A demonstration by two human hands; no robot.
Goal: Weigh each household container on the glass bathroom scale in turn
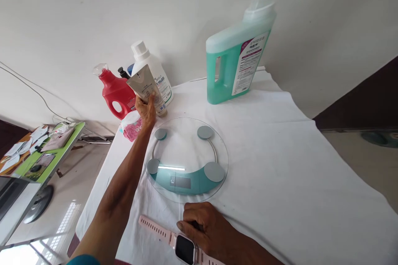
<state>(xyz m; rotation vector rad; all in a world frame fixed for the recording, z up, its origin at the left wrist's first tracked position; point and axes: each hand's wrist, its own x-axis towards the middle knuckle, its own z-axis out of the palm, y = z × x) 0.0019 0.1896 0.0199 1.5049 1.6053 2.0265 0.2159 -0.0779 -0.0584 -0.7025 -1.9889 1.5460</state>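
My left hand (146, 109) is wrapped around a beige squeeze tube (145, 85), held tilted in front of a white bottle (152, 66) at the back left of the table. A pink packet (133, 129) lies just below that hand. My right hand (203, 225) rests at the front, fingers curled in and thumb bent, nothing visible in them. Partly under it lies a smartwatch (184, 249) with a pink strap and dark screen. Between my hands sits a round glass bathroom scale (186, 182) with a teal display band.
A red jug-shaped bottle (116, 91) stands at the back left, a dark-capped bottle (123, 73) behind it. A large green liquid bottle (238, 58) is by the wall. White cloth (280, 165) covers the table. At far left is a green-topped desk (49, 153) with papers.
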